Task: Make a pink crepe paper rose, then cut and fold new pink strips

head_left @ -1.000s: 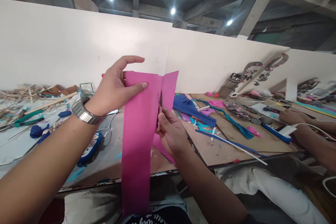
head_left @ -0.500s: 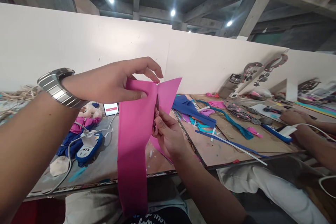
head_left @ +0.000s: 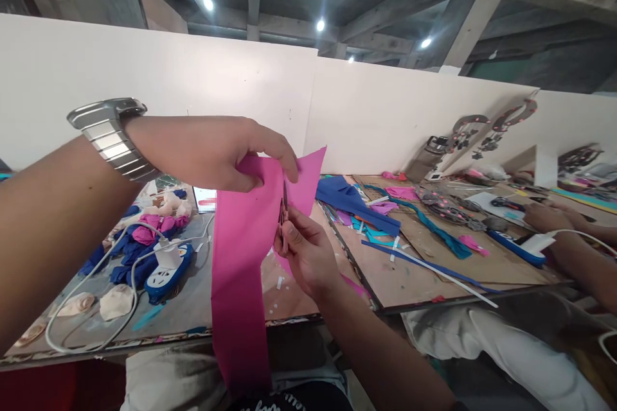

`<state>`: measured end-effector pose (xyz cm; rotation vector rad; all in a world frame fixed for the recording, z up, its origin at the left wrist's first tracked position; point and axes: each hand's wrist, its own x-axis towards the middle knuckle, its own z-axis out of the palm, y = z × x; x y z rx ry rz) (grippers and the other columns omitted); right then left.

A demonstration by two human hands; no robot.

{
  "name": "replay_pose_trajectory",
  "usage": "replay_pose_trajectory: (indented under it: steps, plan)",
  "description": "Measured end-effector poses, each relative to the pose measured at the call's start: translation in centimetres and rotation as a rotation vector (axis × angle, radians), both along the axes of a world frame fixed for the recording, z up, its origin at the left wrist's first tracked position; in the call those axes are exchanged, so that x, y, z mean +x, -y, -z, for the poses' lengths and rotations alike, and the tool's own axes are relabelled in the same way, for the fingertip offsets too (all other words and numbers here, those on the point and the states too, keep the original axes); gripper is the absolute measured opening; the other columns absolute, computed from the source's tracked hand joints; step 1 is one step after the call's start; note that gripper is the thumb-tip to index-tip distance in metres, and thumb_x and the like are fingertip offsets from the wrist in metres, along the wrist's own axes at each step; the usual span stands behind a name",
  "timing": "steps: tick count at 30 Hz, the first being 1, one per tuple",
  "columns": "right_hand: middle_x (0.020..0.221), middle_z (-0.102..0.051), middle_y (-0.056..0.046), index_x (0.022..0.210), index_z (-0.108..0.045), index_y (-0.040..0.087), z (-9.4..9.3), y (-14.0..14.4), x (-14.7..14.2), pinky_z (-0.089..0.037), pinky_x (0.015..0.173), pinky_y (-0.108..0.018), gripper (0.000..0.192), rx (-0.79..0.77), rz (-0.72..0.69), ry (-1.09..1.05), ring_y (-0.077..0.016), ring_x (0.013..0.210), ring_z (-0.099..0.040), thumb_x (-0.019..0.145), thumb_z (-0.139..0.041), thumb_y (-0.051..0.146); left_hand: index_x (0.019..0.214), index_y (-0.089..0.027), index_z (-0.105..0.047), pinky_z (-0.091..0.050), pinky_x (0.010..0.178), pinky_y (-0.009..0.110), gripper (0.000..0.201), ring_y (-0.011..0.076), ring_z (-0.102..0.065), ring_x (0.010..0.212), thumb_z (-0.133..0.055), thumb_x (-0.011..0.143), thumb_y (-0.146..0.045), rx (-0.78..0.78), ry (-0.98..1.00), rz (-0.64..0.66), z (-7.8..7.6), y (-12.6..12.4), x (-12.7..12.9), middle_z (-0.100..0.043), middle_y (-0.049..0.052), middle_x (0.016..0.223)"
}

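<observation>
Mid-cut through a long strip of pink cloth point(head_left: 241, 257), held up over the near edge of the worktable point(head_left: 202, 308). Left hand point(head_left: 216, 151), at about 10 o'clock of the cut, pinching the top edge of the cloth between thumb and fingers, keeping it taut. Right hand point(head_left: 306, 253), at about 4 o'clock, clenched around small scissors point(head_left: 283, 218), blades pointing up into the slit and nearly at the top edge. By the look of it, only a short bridge of cloth left uncut. Next move likely calling for steady tension from above and a straight snip upward, with fingertips point(head_left: 289, 167) kept clear of the blade tips just below them.

Cloth bright pink, smooth, thin and limp: wide part hanging straight down past the table edge towards the lap, narrower flap splaying off towards 1 o'clock.

On the table: blue power strip point(head_left: 166, 273) with white cable at 8 o'clock, blue and pink scraps point(head_left: 351, 202) at 2 o'clock. Another person's hand point(head_left: 544, 218) far off at 3 o'clock.
</observation>
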<state>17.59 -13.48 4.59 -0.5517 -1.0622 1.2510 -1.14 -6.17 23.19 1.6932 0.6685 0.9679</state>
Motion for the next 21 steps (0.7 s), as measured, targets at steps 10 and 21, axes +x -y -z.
replay_pose_trajectory:
  steps: [10,21]
  plan:
    - [0.063,-0.054,0.003,0.087,-0.070,0.020,0.5,0.1,0.2,-0.032,0.055,-0.028,0.024,0.090,-0.013,0.109,-0.0112,0.058,-0.044,0.085,-0.075,0.043,0.122,-0.016,-0.068,-0.054,0.089,0.033,0.040,0.0247,-0.069,0.092,-0.062,0.084,-0.024,-0.013,0.108,0.010,-0.3,0.8,-0.2,-0.074,0.006,0.094]
    - [0.066,-0.056,0.003,0.097,-0.071,0.020,1.4,-0.5,-0.1,-0.034,0.056,-0.025,0.024,0.098,-0.060,0.081,-0.0094,0.058,-0.047,0.087,-0.074,0.042,0.128,-0.016,-0.065,-0.052,0.095,0.037,0.040,0.0256,-0.068,0.094,-0.060,0.090,-0.027,0.017,0.092,-0.070,-0.5,1.2,-0.3,-0.071,0.004,0.080]
